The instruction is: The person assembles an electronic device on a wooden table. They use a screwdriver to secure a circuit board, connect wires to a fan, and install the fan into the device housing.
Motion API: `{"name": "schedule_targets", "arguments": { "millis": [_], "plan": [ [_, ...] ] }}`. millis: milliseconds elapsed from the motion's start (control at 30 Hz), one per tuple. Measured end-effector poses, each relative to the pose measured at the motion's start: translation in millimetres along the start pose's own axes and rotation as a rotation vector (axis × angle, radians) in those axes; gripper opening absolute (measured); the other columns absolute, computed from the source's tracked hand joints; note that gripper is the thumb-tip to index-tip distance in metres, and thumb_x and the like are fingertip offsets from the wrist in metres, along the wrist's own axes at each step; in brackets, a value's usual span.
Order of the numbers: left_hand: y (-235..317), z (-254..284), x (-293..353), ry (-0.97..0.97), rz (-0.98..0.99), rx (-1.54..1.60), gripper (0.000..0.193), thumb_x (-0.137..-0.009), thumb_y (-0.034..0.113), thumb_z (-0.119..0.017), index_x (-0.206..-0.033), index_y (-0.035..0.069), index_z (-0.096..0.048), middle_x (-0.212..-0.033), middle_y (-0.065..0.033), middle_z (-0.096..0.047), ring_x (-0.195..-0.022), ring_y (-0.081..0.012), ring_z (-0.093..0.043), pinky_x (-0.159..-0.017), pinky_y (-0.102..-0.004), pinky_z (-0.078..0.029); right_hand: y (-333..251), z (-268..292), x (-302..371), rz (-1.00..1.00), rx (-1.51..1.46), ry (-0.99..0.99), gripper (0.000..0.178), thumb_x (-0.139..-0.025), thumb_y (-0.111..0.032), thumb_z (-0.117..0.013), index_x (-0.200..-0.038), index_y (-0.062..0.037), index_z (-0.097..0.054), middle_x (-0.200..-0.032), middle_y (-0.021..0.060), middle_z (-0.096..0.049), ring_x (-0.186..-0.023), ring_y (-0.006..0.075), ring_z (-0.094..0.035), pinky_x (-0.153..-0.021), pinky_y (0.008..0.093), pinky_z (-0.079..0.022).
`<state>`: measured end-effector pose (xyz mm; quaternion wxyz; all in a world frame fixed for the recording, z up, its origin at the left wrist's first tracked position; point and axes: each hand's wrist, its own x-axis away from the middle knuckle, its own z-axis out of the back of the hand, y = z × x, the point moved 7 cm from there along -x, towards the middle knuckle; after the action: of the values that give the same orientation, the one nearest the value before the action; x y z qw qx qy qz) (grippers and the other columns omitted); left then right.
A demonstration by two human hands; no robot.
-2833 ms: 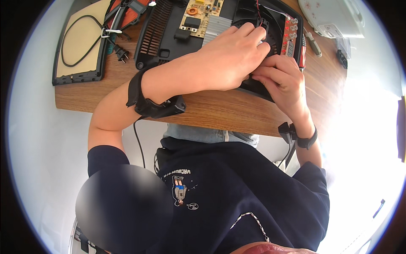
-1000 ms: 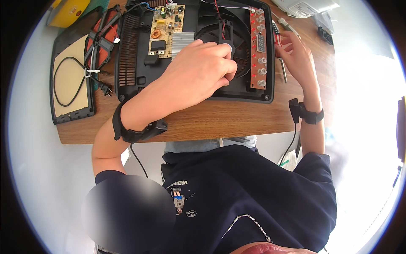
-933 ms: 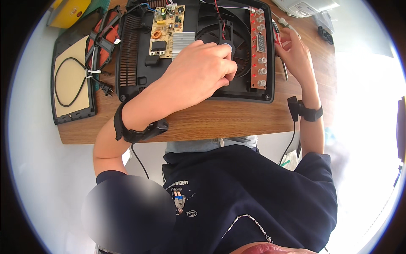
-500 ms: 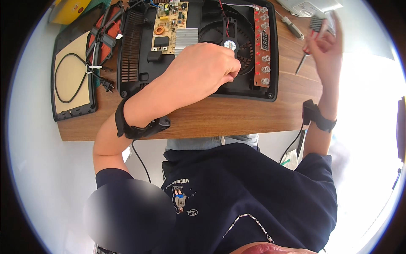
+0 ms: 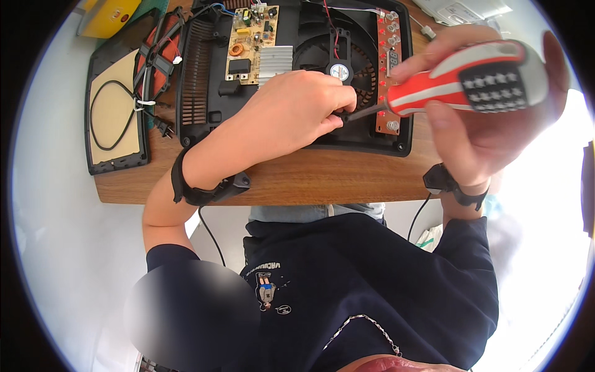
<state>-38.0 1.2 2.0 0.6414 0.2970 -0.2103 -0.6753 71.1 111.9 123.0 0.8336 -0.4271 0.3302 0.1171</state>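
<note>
Moved: since half a second ago, the right hand has swung in from beyond the housing's right edge, bringing the screwdriver across toward the left hand, which stays over the fan.
Right grip: wrist raised, thumb beneath the handle and other fingers above it, closed around it; the shaft points leftward and down.
Left grip: back of the hand up, forearm slanting in from lower left; thumb and index finger are drawn close together at the fan bracket; whether they pinch anything small cannot be told.
Screwdriver tip: just beside the left fingertips, above the lower fan area; contact is unclear.
Handle: rounded, red and white stripes, with a dark, star-patterned grip patch and grey end; the shaft is slim metal.
Housing: black plastic housing, slotted vents at left, holding a tan circuit board, a ribbed silver heat sink and a reddish strip board with lit red lamps.
Left of it: a dark-framed tan panel with a looped black cord on the wood-grain table.
Blocked: handle and right hand hide part of the strip board and the table's right side; the left hand covers the lower fan.
</note>
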Motion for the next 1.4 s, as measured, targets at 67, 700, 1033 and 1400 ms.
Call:
{"name": "schedule_targets", "arguments": {
  "millis": [67,700,1033,1400],
  "plan": [
    [1,0,3,-0.001,0.011,-0.04,0.022,-0.087,0.01,-0.078,-0.106,0.004,-0.068,-0.093,-0.0107,-0.069,-0.093,-0.0343,-0.067,-0.078,-0.0451,-0.055,10,-9,-3,-0.066,-0.034,-0.036,0.114,-0.083,0.001,-0.076,-0.167,-0.0147,-0.001,-0.112,0.0285,-0.066,-0.085,0.0371,-0.077,-0.077,0.0482,-0.069],
    [2,-2,2,-0.017,-0.004,-0.067,0.023,-0.087,0.01,-0.077,-0.107,0.005,-0.068,-0.094,-0.0083,-0.071,-0.1,-0.0327,-0.067,-0.084,-0.0462,-0.057,42,-28,13,0.245,-0.342,0.24,0.075,-0.08,0.008,-0.078,-0.145,0.012,-0.043,-0.118,0.0204,-0.062,-0.088,0.0243,-0.073,-0.074,0.0353,-0.062],
    [5,0,1,-0.007,0.01,-0.069,0.019,-0.089,0.014,-0.076,-0.104,0.003,-0.073,-0.091,-0.0131,-0.069,-0.092,-0.0346,-0.066,-0.079,-0.0462,-0.055,47,-26,6,0.249,-0.408,0.181,0.076,-0.081,0.008,-0.076,-0.148,0.0145,-0.04,-0.122,0.0231,-0.061,-0.091,0.0227,-0.072,-0.075,0.0323,-0.062],
    [8,0,1,0.003,0.005,-0.113,0.016,-0.091,0.011,-0.073,-0.106,0.009,-0.068,-0.093,-0.0067,-0.07,-0.096,-0.0305,-0.069,-0.08,-0.0458,-0.057,46,-18,4,0.251,-0.3,0.032,0.085,-0.079,0.006,-0.079,-0.151,0.0155,-0.035,-0.141,0.027,-0.054,-0.094,0.0241,-0.073,-0.075,0.033,-0.062]
  ]
}}
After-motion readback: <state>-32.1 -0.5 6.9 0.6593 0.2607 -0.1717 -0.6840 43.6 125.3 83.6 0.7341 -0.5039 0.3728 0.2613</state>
